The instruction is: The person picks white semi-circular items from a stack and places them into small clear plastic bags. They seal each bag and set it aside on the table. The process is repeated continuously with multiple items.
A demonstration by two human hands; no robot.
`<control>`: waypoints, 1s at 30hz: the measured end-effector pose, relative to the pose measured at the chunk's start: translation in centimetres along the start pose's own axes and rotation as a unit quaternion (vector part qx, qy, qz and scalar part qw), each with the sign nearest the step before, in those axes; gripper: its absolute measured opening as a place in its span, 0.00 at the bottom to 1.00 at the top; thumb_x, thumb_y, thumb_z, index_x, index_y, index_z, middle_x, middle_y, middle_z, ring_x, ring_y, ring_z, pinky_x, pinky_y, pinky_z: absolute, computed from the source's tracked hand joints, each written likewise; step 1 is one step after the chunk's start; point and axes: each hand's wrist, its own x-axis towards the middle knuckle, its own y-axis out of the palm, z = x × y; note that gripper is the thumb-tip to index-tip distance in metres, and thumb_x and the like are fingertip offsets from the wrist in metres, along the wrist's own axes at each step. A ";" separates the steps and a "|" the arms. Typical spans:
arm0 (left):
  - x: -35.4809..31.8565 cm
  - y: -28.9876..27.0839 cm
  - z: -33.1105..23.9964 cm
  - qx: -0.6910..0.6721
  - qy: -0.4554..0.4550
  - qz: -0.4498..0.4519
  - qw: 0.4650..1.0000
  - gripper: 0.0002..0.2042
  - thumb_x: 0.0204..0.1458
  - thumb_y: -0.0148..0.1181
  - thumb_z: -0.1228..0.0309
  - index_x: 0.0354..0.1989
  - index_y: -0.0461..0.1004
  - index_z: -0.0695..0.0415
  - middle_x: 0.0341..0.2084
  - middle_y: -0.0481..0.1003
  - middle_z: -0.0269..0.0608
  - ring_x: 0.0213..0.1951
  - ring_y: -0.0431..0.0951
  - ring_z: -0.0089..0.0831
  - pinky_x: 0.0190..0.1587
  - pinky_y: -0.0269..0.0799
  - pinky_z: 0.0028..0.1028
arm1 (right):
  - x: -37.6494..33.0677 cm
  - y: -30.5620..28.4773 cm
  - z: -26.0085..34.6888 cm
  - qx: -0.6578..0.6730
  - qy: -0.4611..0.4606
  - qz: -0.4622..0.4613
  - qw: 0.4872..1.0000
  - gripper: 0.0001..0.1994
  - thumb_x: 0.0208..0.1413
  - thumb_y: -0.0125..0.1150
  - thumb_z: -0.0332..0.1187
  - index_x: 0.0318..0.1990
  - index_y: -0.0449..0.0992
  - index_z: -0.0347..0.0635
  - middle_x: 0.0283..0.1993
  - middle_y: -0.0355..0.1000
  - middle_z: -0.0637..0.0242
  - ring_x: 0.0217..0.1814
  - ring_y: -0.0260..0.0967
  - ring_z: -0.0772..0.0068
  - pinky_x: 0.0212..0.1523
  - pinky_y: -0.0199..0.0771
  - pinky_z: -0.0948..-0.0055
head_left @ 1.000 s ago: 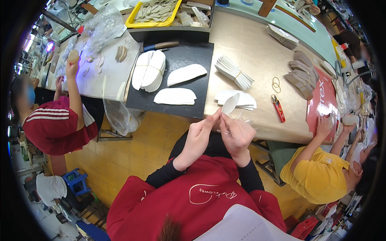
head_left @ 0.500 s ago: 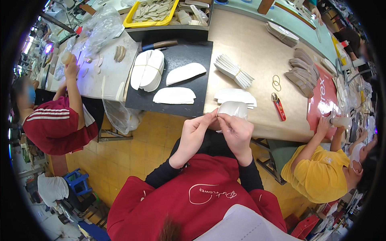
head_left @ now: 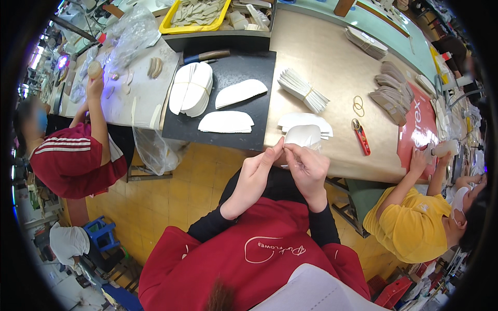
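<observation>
- Left hand (head_left: 254, 176) and right hand (head_left: 309, 168): I see each grip pinching the white piece (head_left: 303, 136) at its near-left corner, probably so thin material stays steady.
- It's held by the near edge of the table (head_left: 345, 67); a white stack (head_left: 317, 122) lies just beyond, within reach.
- Banded bundle (head_left: 303, 90) farther off; its band likely keeps edges aligned.
- Red cutter (head_left: 360, 137) lies right, apart from my hands.

White lettering, partly ringed by a curved line, stands on the chest of the red sweatshirt (head_left: 228, 269), lower centre of the frame. Larger white letters run along the red sheet (head_left: 410, 145) on the bench (head_left: 321, 49), right of centre.
</observation>
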 end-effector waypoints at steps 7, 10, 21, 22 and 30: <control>-0.6 0.5 -0.5 0.055 -0.010 0.041 0.998 0.31 0.72 0.33 0.54 0.67 0.58 0.73 0.61 0.68 0.59 0.64 0.67 0.39 0.67 0.59 0.31 | 0.2 0.0 0.3 -0.078 -0.045 -0.018 0.996 0.07 0.45 0.70 0.23 0.34 0.80 0.41 0.19 0.70 0.65 0.18 0.70 0.66 0.19 0.65 0.68; -0.6 0.4 -0.4 0.028 0.000 0.032 0.999 0.29 0.72 0.35 0.56 0.67 0.58 0.71 0.59 0.70 0.55 0.61 0.69 0.35 0.65 0.60 0.29 | 0.3 0.1 0.2 -0.039 -0.031 -0.018 0.999 0.07 0.45 0.70 0.23 0.34 0.80 0.41 0.18 0.70 0.65 0.18 0.69 0.66 0.19 0.64 0.68; -0.7 0.4 -0.7 0.032 -0.010 0.040 0.999 0.26 0.72 0.38 0.60 0.66 0.61 0.72 0.59 0.71 0.55 0.61 0.70 0.33 0.66 0.61 0.30 | 0.3 -0.2 0.5 -0.022 -0.002 -0.005 1.000 0.06 0.47 0.69 0.21 0.34 0.81 0.37 0.21 0.73 0.62 0.18 0.71 0.68 0.21 0.66 0.73; -0.7 0.3 -0.6 0.042 -0.013 0.040 0.998 0.25 0.72 0.39 0.61 0.65 0.62 0.72 0.58 0.72 0.54 0.59 0.71 0.32 0.64 0.63 0.30 | 0.3 -0.2 0.6 -0.003 0.014 -0.005 1.000 0.06 0.47 0.69 0.22 0.34 0.81 0.37 0.21 0.73 0.63 0.18 0.71 0.67 0.20 0.66 0.72; 0.1 -0.6 0.4 0.007 -0.006 0.007 1.000 0.21 0.70 0.44 0.65 0.65 0.65 0.66 0.49 0.78 0.46 0.50 0.76 0.24 0.55 0.70 0.23 | 0.3 -0.2 0.9 0.054 0.048 0.008 0.997 0.05 0.48 0.69 0.23 0.34 0.81 0.39 0.20 0.73 0.63 0.18 0.72 0.66 0.20 0.68 0.70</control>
